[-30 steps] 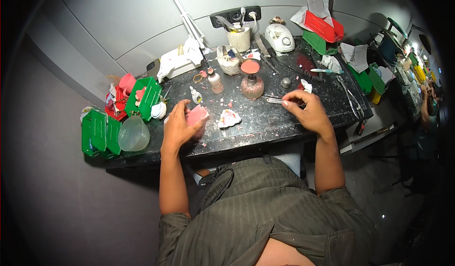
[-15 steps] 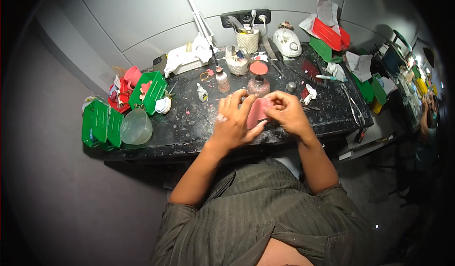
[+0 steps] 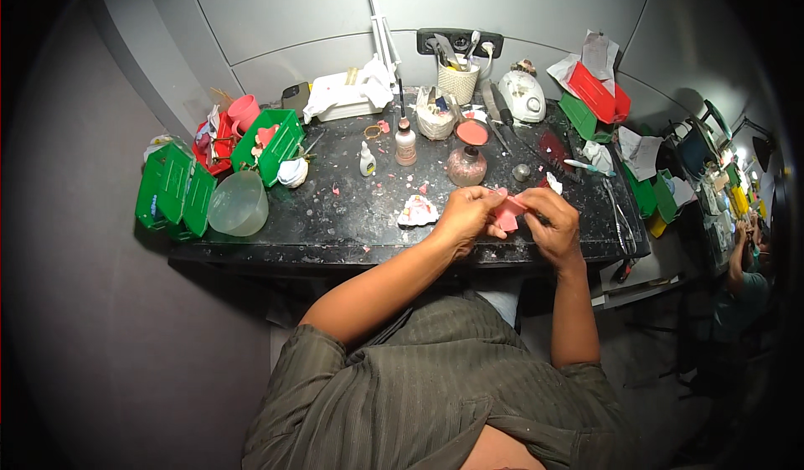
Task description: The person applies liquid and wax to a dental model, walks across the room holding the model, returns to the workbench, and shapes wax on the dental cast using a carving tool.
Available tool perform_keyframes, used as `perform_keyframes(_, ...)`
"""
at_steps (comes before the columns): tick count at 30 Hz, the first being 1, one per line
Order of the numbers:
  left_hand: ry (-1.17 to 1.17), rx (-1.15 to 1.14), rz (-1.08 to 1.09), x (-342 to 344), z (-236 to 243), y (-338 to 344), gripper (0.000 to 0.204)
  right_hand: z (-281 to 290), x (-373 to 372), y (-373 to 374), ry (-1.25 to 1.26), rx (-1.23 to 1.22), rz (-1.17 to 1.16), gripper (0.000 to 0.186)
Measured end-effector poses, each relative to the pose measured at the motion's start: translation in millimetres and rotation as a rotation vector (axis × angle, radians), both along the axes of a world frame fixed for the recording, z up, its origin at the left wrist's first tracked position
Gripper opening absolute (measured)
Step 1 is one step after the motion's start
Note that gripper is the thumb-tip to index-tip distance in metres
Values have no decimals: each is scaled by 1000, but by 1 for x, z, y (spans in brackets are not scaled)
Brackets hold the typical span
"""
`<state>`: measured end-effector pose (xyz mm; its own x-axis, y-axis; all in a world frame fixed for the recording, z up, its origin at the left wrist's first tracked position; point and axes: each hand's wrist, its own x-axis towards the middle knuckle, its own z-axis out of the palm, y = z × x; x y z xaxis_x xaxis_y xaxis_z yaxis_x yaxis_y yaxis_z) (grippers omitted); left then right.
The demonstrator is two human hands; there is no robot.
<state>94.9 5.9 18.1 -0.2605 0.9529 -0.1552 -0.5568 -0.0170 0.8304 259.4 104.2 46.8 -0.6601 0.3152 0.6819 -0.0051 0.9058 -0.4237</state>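
item: pink sheet [image 3: 507,216], one; held between both hands, over the near part of the black bench [image 3: 343,217].

left hand [image 3: 469,221]: thumb and fingers pinching the sheet at its nine o'clock side.

right hand [image 3: 553,223]: thumb and fingertips pinching the sheet near its two o'clock corner, the other fingers curled.

surroundings, bearings from the sheet:
- white-and-pink moulded piece [image 3: 418,211], at nine o'clock, near the left hand.
- translucent bowl [image 3: 238,205], farther out at nine.
- bottle of pinkish liquid [image 3: 405,146], at ten.
- round glass jar [image 3: 466,168], at eleven.
- small metal cap [image 3: 521,173], between twelve and one.
- white-and-blue pen-like tool [image 3: 588,167], at two.
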Motion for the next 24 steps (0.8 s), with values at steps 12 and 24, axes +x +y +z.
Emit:
perform_keyframes(12,390,257,88,-4,-12,-2,24,-15,-5,9,-42,-496,111,22)
perform_keyframes(24,619,115,216,-16,-13,-6,17,-18,-15,-4,-74,-523,42,49)
